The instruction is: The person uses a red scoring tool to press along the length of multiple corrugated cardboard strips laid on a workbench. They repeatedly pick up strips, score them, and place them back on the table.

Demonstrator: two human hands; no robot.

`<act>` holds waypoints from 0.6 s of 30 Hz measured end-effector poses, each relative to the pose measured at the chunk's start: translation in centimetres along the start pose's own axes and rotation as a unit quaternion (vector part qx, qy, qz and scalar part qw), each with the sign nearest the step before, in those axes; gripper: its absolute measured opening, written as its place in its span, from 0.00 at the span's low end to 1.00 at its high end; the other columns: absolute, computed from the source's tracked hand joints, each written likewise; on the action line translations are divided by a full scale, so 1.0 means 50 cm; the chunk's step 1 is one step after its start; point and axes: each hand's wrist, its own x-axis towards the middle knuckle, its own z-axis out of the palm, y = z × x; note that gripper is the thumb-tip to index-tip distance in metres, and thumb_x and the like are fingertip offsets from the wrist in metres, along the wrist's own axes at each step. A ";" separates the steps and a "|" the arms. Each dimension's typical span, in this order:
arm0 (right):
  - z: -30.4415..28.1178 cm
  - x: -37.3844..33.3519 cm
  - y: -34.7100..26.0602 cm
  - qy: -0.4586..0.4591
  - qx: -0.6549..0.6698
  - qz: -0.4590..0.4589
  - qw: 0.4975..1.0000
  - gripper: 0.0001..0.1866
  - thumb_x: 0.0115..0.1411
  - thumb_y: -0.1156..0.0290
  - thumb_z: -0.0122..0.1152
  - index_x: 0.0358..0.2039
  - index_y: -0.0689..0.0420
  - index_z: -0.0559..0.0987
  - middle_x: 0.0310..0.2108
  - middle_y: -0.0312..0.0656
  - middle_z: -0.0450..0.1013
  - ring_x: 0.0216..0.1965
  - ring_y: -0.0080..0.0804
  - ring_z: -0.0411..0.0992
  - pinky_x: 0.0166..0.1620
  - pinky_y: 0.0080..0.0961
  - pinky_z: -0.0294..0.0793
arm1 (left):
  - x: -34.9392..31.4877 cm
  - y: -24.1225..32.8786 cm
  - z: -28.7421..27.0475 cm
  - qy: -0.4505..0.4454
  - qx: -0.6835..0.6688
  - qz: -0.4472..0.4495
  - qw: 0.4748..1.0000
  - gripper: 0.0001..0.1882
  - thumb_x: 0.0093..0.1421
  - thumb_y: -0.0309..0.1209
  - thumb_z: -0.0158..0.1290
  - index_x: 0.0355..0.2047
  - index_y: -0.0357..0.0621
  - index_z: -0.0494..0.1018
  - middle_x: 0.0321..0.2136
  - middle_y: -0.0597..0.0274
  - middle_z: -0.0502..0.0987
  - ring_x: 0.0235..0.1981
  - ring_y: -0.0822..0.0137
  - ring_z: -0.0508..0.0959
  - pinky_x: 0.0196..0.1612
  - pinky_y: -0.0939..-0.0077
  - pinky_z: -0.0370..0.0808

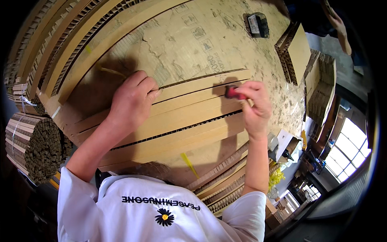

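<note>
Honeycomb-cardboard strips point(181, 115) lie side by side on a worn tan work surface point(173, 48), beneath two hands.
Over their right ends, the right hand point(256, 103) pinches a small red-and-black tool point(237, 92); the left hand point(135, 97) curls above them, its grip unclear, near a yellow strap point(113, 72); more strips point(86, 38) stand upper left.
</note>
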 end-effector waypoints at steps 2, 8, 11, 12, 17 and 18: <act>0.003 -0.016 0.008 -0.020 -0.007 0.014 1.000 0.12 0.55 0.86 0.71 0.39 0.58 0.86 0.39 0.39 0.76 0.40 0.30 0.76 0.41 0.23 0.78 | 0.000 -0.001 0.001 0.002 0.000 0.004 1.000 0.05 0.63 0.21 0.58 0.32 0.36 0.72 0.30 0.55 0.69 0.31 0.56 0.73 0.35 0.65 0.71; 0.011 0.004 0.007 -0.047 -0.060 -0.016 0.997 0.14 0.54 0.87 0.71 0.39 0.58 0.86 0.37 0.39 0.76 0.36 0.30 0.78 0.37 0.24 0.79 | -0.002 -0.008 0.001 0.005 -0.012 0.004 1.000 0.05 0.63 0.21 0.58 0.33 0.36 0.72 0.30 0.55 0.69 0.31 0.56 0.73 0.35 0.65 0.71; 0.010 0.008 0.009 -0.057 -0.068 -0.012 0.996 0.14 0.53 0.88 0.71 0.39 0.58 0.86 0.36 0.39 0.77 0.35 0.30 0.78 0.37 0.24 0.79 | -0.003 -0.006 0.000 0.000 -0.014 0.001 1.000 0.05 0.63 0.21 0.57 0.33 0.36 0.72 0.30 0.55 0.69 0.31 0.56 0.73 0.36 0.65 0.71; 0.011 0.009 0.008 -0.063 -0.074 -0.013 0.995 0.14 0.53 0.88 0.71 0.39 0.58 0.86 0.37 0.39 0.77 0.35 0.30 0.78 0.37 0.24 0.79 | -0.003 -0.005 -0.001 0.001 -0.015 0.002 1.000 0.04 0.63 0.21 0.57 0.33 0.36 0.72 0.30 0.55 0.69 0.31 0.56 0.73 0.36 0.65 0.71; 0.018 0.019 0.001 -0.075 -0.104 -0.018 0.992 0.14 0.53 0.87 0.71 0.38 0.57 0.86 0.36 0.38 0.78 0.34 0.31 0.79 0.36 0.24 0.80 | -0.002 -0.002 -0.012 0.003 -0.017 0.002 1.000 0.04 0.63 0.21 0.56 0.32 0.37 0.71 0.30 0.54 0.69 0.31 0.56 0.72 0.37 0.66 0.71; 0.017 0.022 0.001 -0.078 -0.115 -0.031 0.990 0.14 0.52 0.87 0.71 0.38 0.57 0.86 0.35 0.38 0.78 0.34 0.31 0.79 0.36 0.24 0.80 | -0.001 0.003 -0.023 0.010 -0.040 -0.006 0.999 0.05 0.63 0.22 0.58 0.32 0.37 0.72 0.31 0.55 0.70 0.32 0.55 0.73 0.37 0.64 0.71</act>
